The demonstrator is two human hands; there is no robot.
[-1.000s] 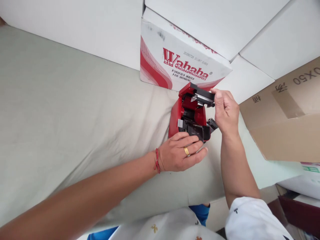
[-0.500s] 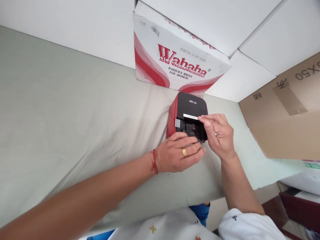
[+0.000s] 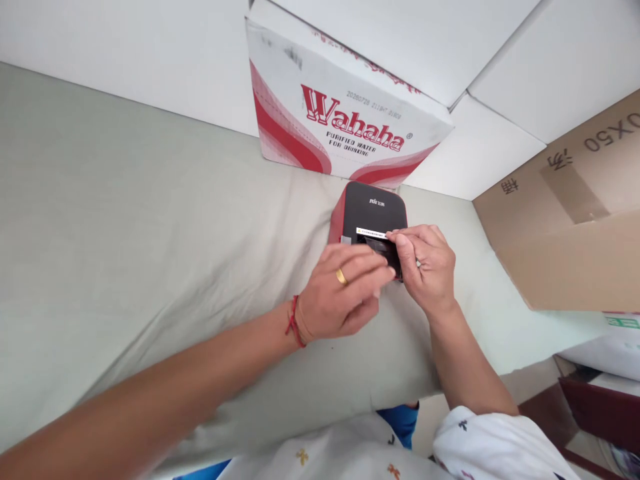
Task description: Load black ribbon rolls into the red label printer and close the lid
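Note:
A small red and black receipt printer (image 3: 376,212) stands on the cloth, a white warning strip across its black top. Below that strip, a dark recess at its front is partly covered by my hands. My right hand (image 3: 427,267) is closed, thumb and forefinger pinching the printer's edge at the right end of the strip. Across the front left of the printer reaches my left hand (image 3: 345,287), with a gold ring and a red string bracelet. Its fingers are bent, a little apart and slightly blurred; the thumb is hidden, and nothing shows in this hand.
Behind the printer, a white and red Wahaha water carton (image 3: 345,113) leans against the white wall panels (image 3: 125,53). A brown cardboard box (image 3: 565,213) stands at the right. Wrinkled pale green cloth (image 3: 150,200) covers the surface.
My left hand has lifted and drawn back left from the printer's front, its fingers bending more. My right hand keeps its pinch on the printer. The whole view has shifted slightly.

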